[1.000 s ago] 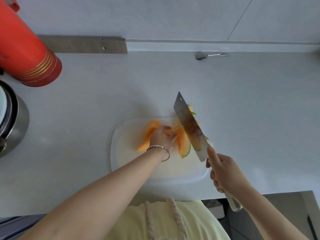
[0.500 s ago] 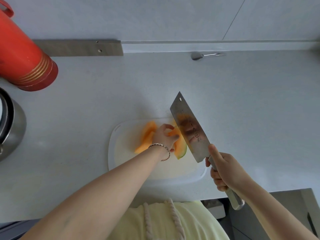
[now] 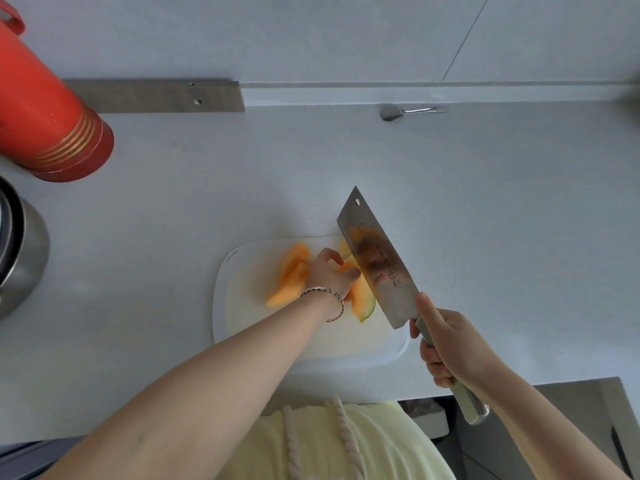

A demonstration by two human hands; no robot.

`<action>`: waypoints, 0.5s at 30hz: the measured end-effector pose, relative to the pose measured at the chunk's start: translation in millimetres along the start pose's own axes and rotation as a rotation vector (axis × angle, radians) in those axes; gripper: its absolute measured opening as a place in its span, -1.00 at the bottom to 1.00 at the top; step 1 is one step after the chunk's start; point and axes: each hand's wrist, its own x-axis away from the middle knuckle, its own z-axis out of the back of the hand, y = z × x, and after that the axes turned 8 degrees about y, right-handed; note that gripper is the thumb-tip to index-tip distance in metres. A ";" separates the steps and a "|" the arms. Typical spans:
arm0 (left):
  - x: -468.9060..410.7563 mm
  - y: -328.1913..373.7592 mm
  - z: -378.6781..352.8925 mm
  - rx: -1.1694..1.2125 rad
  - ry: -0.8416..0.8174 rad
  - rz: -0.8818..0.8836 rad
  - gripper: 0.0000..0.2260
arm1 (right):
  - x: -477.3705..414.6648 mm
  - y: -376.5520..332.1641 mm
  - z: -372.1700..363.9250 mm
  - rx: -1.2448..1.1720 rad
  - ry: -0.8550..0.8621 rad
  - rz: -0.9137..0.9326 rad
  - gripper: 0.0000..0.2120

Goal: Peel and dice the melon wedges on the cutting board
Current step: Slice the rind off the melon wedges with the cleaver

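On the white cutting board (image 3: pixel 242 341), right of its middle, the left hand (image 3: pixel 329 271) is curled over the rind-on wedge (image 3: pixel 363 299), fingers arched and clamping the orange flesh; the green rind shows at the wedge's near tip. Left of that hand, also on the board, lie two peeled melon pieces (image 3: pixel 291 271), bare orange, side by side. Over the board's right part comes the cleaver (image 3: pixel 377 261), blade tilted with its broad flat side up, edge set against the right flank of the held wedge. The right hand (image 3: pixel 446 344) is wrapped tight around the cleaver's handle off the board's near right corner. Far beyond the board a spoon (image 3: pixel 398 111) lies at the table's (image 3: pixel 485 237) back edge; well off to the board's left stand a red flask (image 3: pixel 45 123) and a steel pot (image 3: pixel 20 258).
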 end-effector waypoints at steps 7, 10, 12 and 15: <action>-5.0 -12.3 15.5 0.004 0.054 0.043 -0.84 | 1.2 -1.6 -9.2 0.034 -0.056 0.011 -0.51; -5.3 -12.4 15.5 0.006 0.056 0.034 -0.85 | 0.9 -5.9 -8.9 0.079 -0.031 0.027 -0.52; -3.4 -9.8 12.6 -0.008 0.069 0.003 -0.88 | 1.6 -7.4 -6.3 0.132 0.001 0.034 -0.52; -1.7 -7.4 9.2 -0.002 0.099 -0.019 -0.87 | 2.5 -7.2 -1.5 0.280 0.044 0.082 -0.52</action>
